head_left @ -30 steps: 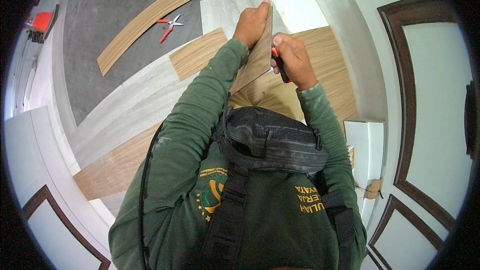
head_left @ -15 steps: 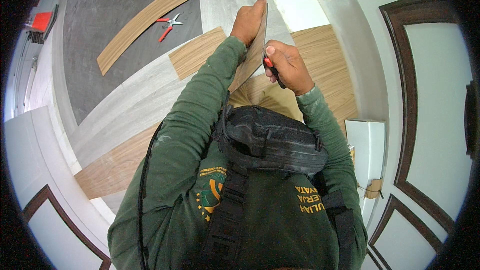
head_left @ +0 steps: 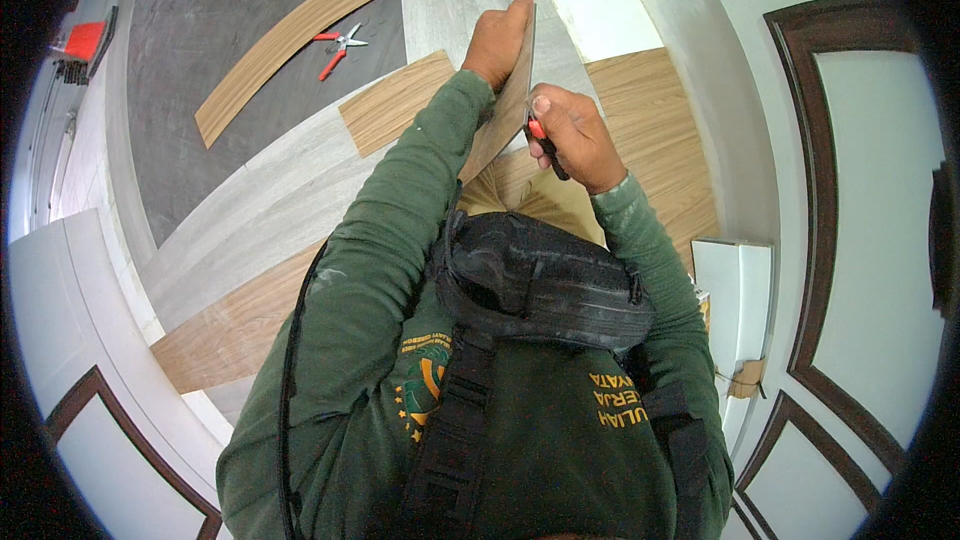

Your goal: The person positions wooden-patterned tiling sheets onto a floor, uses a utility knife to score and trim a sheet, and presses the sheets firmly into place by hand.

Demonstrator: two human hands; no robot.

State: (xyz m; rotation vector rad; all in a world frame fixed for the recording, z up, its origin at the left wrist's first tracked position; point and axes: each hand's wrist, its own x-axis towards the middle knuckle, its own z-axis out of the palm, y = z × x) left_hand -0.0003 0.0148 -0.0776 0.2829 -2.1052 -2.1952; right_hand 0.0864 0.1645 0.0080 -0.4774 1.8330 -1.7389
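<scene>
My left hand (head_left: pixel 496 48) grips the upper end of a floor plank piece (head_left: pixel 497 138), which stands tilted on its edge above my lap. My right hand (head_left: pixel 582 142) is closed around a red-and-black utility knife (head_left: pixel 545 143) by the plank's right edge. The thumb lies close to that edge, and the blade itself cannot be made out. Beyond my left forearm, a pair of snips (head_left: pixel 333 64) with red handles rests spread on the dark underlay (head_left: pixel 240 30).
A long wood-look plank (head_left: pixel 300 32) lies loose across the underlay. Grey planks (head_left: pixel 270 185) and wood-look planks (head_left: pixel 655 130) cover the floor around me. A black bag (head_left: pixel 540 275) hangs at my front. White panels with dark brown trim (head_left: pixel 805 190) stand at right.
Almost nothing differs. My right hand and the knife stay at the plank's edge with only a very slight shift, and my left hand keeps its hold.
</scene>
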